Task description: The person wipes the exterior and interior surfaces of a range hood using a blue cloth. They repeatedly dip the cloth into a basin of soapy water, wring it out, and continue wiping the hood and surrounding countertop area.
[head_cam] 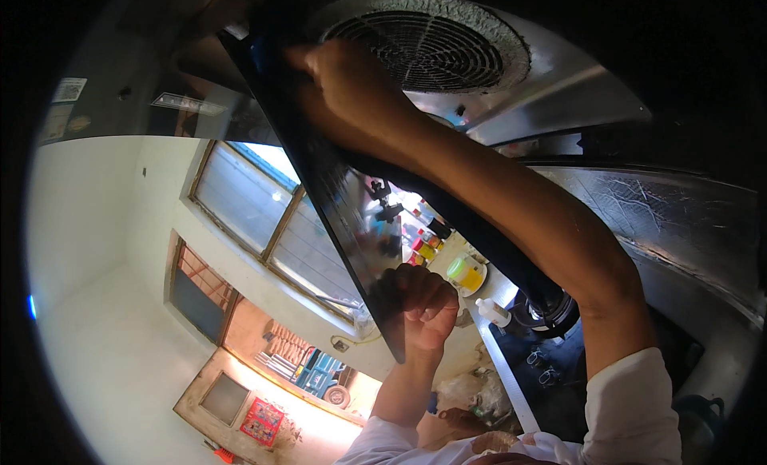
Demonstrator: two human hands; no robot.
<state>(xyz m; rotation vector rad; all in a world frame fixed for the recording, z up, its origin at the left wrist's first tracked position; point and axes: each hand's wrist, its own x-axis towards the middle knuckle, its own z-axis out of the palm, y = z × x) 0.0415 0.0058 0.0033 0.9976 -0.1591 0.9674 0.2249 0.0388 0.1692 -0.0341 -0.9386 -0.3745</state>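
Note:
A glossy dark panel (335, 195) of a range hood hangs tilted in front of me. My left hand (428, 306) is at its lower end, fingers curled against the panel. My right arm reaches up across the view, and my right hand (341, 69) is near the panel's upper inner side. Its fingers are blurred and partly in shadow, so whether they hold anything is unclear. Beside that hand is the hood's round fan grille (419, 51), its rim coated with greasy grime. A black clip-like fitting (386, 201) shows against the panel's inner side.
Below my right arm are a gas burner (545, 315) on a black cooktop (539, 375), a white bottle (493, 312) and a green-lidded yellow jar (466, 275). Several condiment jars stand behind. A window (251, 195) and an open door (222, 399) are at left.

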